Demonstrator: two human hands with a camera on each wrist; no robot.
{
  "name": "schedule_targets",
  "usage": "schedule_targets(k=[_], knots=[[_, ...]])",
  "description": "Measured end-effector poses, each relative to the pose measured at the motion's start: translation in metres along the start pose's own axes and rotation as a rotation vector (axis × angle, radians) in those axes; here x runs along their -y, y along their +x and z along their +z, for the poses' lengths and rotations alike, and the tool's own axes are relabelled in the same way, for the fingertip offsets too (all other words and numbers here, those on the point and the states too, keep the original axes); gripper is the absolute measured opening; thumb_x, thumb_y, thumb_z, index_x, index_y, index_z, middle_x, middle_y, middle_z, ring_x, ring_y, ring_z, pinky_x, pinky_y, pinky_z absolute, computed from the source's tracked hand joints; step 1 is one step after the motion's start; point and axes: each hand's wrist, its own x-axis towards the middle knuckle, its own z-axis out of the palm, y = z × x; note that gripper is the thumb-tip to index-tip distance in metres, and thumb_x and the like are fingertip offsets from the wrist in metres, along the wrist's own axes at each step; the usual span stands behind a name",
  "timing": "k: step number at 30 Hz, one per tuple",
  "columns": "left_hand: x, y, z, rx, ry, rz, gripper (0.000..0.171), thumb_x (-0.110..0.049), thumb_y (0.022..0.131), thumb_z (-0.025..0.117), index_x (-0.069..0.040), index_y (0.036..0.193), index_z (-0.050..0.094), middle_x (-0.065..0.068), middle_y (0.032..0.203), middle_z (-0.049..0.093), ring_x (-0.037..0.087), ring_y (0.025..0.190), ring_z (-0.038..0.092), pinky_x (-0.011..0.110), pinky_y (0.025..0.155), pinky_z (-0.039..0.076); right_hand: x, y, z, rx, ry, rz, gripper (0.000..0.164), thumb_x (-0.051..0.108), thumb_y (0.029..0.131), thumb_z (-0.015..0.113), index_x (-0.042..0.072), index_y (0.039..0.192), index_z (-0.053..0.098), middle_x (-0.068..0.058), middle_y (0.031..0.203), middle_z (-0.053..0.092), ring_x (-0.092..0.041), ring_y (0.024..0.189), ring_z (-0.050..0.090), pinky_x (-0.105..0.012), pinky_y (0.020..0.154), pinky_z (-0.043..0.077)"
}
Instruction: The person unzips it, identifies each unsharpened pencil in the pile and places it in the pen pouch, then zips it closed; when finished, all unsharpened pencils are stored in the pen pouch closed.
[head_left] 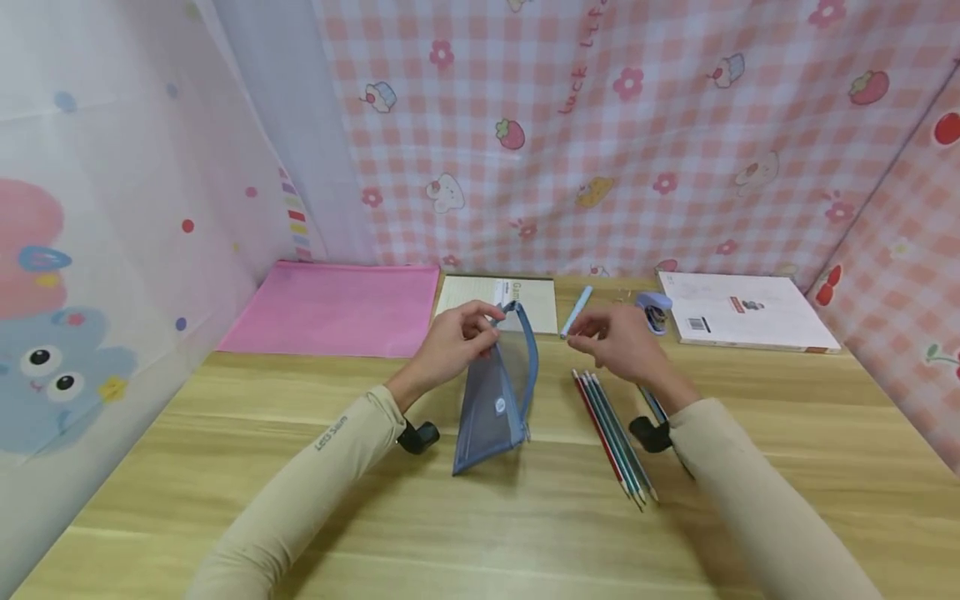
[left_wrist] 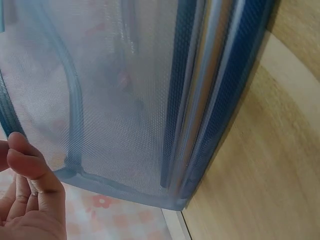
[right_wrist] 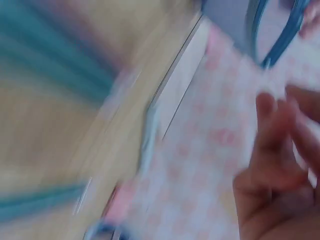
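My left hand [head_left: 452, 340] pinches the top edge of a blue mesh zip pouch [head_left: 483, 417], which stands tilted over the table with its zipped mouth gaping. In the left wrist view, long slim shapes show through the pouch's mesh near its bottom edge; their kind is hard to tell. My right hand [head_left: 622, 343] hovers to the right of the pouch, fingers loosely bent, with nothing visible between them. Several pencils [head_left: 613, 442] lie side by side on the table below it. Another slim dark pencil [head_left: 655, 406] is partly hidden under the right wrist.
A light blue pen [head_left: 577, 308] lies behind the right hand, beside a purple tape dispenser or similar item [head_left: 654, 307]. Along the back are a pink folder [head_left: 337, 308], a cream notebook [head_left: 468, 292] and a white book [head_left: 750, 308]. Patterned curtains enclose the table [head_left: 375, 517].
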Motion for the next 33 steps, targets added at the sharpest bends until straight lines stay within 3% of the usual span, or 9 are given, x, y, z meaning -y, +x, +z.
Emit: schedule_targets(k=[3,7,11,20,25,33], knots=[[0.000,0.000,0.000,0.004,0.004,-0.005,0.022,-0.005,0.096,0.063,-0.004,0.118,0.065,0.015,0.087,0.071,0.010,0.065,0.063,0.034,0.066,0.060,-0.024,-0.016,-0.023,0.126,-0.095,-0.047,0.014,0.010,0.092,0.070,0.003,0.103,0.072,-0.012,0.091,0.074,-0.015,0.063,0.064,-0.027,0.057,0.053],[0.001,0.001,0.001,0.001,0.005,-0.007,0.021,-0.004,0.095,0.062,-0.004,0.116,0.065,0.014,0.085,0.071,0.010,0.064,0.063,0.032,0.064,0.058,-0.052,-0.038,-0.045,0.275,-0.182,-0.042,0.018,0.008,0.090,0.071,0.005,0.107,0.073,-0.007,0.093,0.075,-0.012,0.074,0.064,-0.026,0.060,0.052],[0.001,0.001,0.000,0.004,0.008,-0.002,0.021,-0.003,0.095,0.062,-0.004,0.116,0.065,0.013,0.084,0.071,0.010,0.063,0.063,0.032,0.064,0.058,-0.075,-0.059,-0.057,0.346,-0.217,-0.014,0.015,0.005,0.087,0.071,0.009,0.101,0.074,-0.002,0.089,0.073,-0.008,0.075,0.062,-0.024,0.058,0.052],[0.000,0.001,-0.002,0.012,0.009,0.002,0.021,-0.003,0.095,0.062,-0.004,0.116,0.065,0.013,0.084,0.071,0.011,0.064,0.062,0.030,0.063,0.057,-0.102,-0.084,-0.050,0.255,-0.227,-0.046,0.015,0.004,0.084,0.075,0.019,0.084,0.074,0.009,0.078,0.068,0.001,0.069,0.053,-0.020,0.062,0.048],[0.000,-0.001,-0.003,0.006,0.006,-0.002,0.022,-0.003,0.095,0.062,-0.004,0.117,0.065,0.013,0.085,0.071,0.010,0.064,0.063,0.029,0.064,0.057,-0.097,-0.082,-0.041,0.229,-0.285,-0.059,0.013,0.005,0.081,0.077,0.017,0.081,0.074,0.010,0.072,0.066,0.001,0.066,0.051,-0.020,0.060,0.046],[-0.003,-0.001,-0.001,0.017,0.010,-0.004,0.021,-0.003,0.096,0.062,-0.004,0.116,0.065,0.015,0.086,0.072,0.010,0.064,0.063,0.026,0.063,0.056,-0.091,-0.079,-0.039,0.238,-0.352,0.009,0.015,0.002,0.077,0.076,0.015,0.084,0.072,0.001,0.076,0.069,-0.010,0.069,0.058,-0.026,0.059,0.047]])
